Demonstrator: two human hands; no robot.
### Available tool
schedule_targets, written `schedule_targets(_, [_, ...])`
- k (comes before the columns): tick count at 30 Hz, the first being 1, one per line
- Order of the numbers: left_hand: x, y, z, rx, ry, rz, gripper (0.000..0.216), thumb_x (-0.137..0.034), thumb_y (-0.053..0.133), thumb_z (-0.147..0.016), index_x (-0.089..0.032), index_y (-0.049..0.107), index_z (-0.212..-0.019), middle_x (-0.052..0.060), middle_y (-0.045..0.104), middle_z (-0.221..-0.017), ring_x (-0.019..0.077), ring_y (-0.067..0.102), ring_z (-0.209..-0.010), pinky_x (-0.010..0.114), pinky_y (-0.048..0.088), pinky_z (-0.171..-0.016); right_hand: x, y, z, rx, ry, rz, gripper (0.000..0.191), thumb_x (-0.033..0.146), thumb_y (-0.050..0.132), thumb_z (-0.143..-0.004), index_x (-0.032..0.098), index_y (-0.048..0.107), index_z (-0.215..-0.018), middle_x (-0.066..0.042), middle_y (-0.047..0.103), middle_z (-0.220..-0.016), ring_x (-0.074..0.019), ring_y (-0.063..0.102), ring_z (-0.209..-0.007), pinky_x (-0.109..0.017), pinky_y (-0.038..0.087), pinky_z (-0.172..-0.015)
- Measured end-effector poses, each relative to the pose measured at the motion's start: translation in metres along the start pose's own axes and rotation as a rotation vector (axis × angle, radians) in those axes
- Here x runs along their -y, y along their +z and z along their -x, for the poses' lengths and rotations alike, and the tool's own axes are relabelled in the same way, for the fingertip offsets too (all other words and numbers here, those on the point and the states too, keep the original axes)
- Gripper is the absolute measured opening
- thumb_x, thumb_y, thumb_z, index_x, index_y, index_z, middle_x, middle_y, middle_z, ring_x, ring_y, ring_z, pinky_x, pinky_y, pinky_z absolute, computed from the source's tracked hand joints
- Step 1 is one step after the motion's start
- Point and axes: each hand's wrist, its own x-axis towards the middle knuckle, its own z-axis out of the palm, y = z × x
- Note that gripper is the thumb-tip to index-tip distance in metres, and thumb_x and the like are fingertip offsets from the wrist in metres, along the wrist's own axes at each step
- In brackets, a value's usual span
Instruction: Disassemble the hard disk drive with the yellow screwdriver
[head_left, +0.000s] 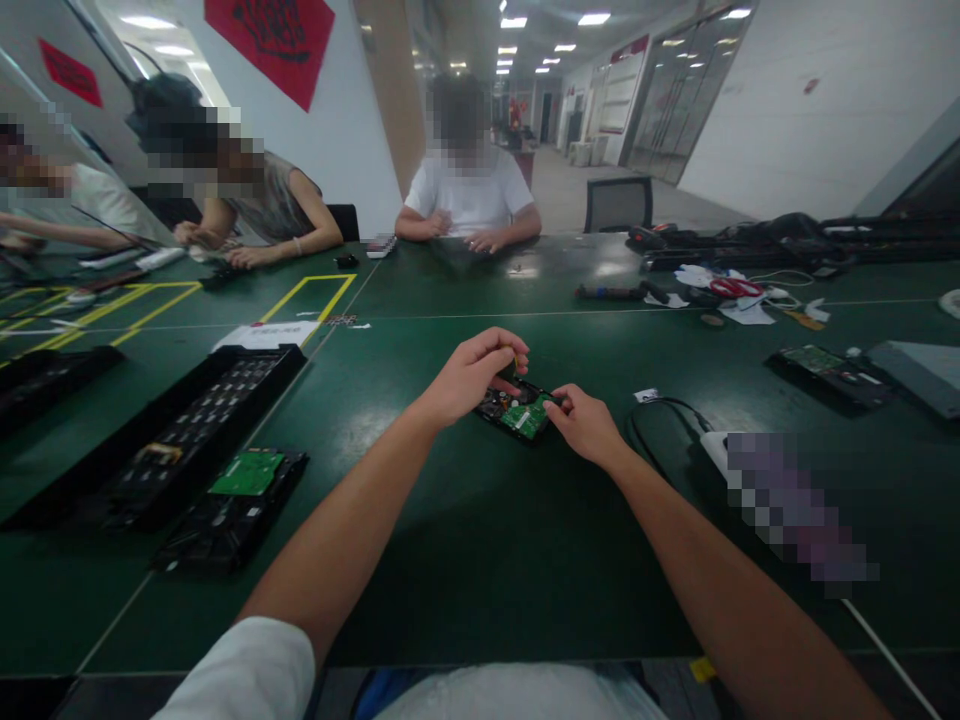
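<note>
A black hard drive (517, 410) with a green circuit board on top lies on the dark green table (480, 540) in front of me. My left hand (472, 372) hovers over its far left end, fingers pinched round a small thin tool I cannot make out clearly. My right hand (583, 422) grips the drive's right edge with curled fingers, holding it flat on the table.
Black trays (187, 430) and a drive with a green board (244, 478) lie at the left. A cable and white power strip (712, 445) lie at the right. More drives (829, 370) and clutter lie far right. Three people sit across the table.
</note>
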Motion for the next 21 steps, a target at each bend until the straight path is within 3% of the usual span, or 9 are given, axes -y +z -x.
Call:
schedule_targets(8, [-0.0032,-0.0028,-0.0003,-0.008,-0.048,0.038,0.021,-0.034,0.060,-0.092,-0.015,0.067,-0.097,0.008,0.067,-0.094,0.0186,0.065,-0.093,0.029,0.061,-0.070,-0.0026,0.0006,-0.0012,0.010,-0.021,0.000,0.025,0.041,0.059,-0.097,0.022,0.063,-0.112,-0.001,0.071,-0.083,-0.0174,0.064,-0.069,-0.029,0.041,-0.062])
schedule_targets(14, [0.0043,0.0000,-0.0017,-0.043,0.022,-0.074,0.035,-0.048,0.065,-0.092,-0.014,0.070,-0.101,0.008,0.068,-0.093,0.0167,0.065,-0.087,0.023,0.056,-0.063,-0.0006,0.0000,-0.0009,0.009,-0.019,0.014,0.026,0.040,0.060,-0.097,0.021,0.063,-0.114,-0.002,0.072,-0.084,-0.0171,0.064,-0.068,-0.029,0.041,-0.062])
schedule_targets(21, [0.0047,-0.0030,-0.0012,-0.012,0.060,-0.190,0.039,-0.050,0.066,-0.092,-0.017,0.077,-0.109,0.009,0.069,-0.105,0.0150,0.062,-0.085,0.023,0.054,-0.064,-0.0005,-0.0002,-0.0005,0.000,-0.017,0.027,0.025,0.039,0.060,-0.097,0.021,0.064,-0.115,-0.002,0.072,-0.084,-0.0171,0.063,-0.070,-0.028,0.040,-0.063])
